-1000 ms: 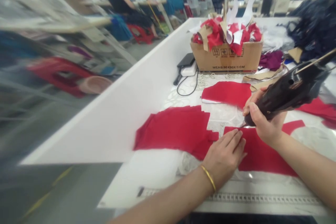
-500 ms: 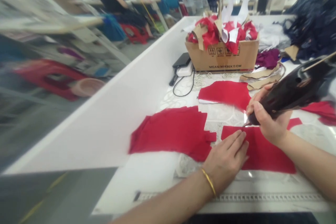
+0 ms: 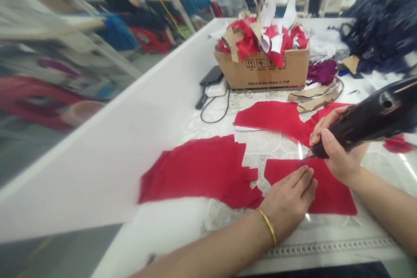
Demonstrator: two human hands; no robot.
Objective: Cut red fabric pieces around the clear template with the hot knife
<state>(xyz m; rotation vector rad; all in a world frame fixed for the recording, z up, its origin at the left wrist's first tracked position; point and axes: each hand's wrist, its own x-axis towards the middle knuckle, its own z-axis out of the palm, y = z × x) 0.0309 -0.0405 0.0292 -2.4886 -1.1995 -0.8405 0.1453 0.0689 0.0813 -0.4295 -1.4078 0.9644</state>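
My left hand (image 3: 289, 202) lies flat, fingers together and stretched out, pressing on a red fabric piece (image 3: 329, 189) on the white table (image 3: 169, 108). My right hand (image 3: 339, 150) is wrapped round a dark handheld tool (image 3: 368, 121) whose thin tip touches the top edge of that piece. A stack of red fabric pieces (image 3: 198, 173) lies just left of my left hand. Another red piece (image 3: 273, 117) lies behind.
A cardboard box (image 3: 263, 71) filled with red and white scraps stands at the back. A black adapter with a cable (image 3: 211, 78) sits to its left. Dark blue cloth (image 3: 378, 39) is heaped at the far right. A seated person (image 3: 120, 0) is across the aisle.
The view has swung leftward, so everything sits further right and lower in the frame. Both hands stay on the same red piece, and the tool tip has edged slightly right along its top edge.
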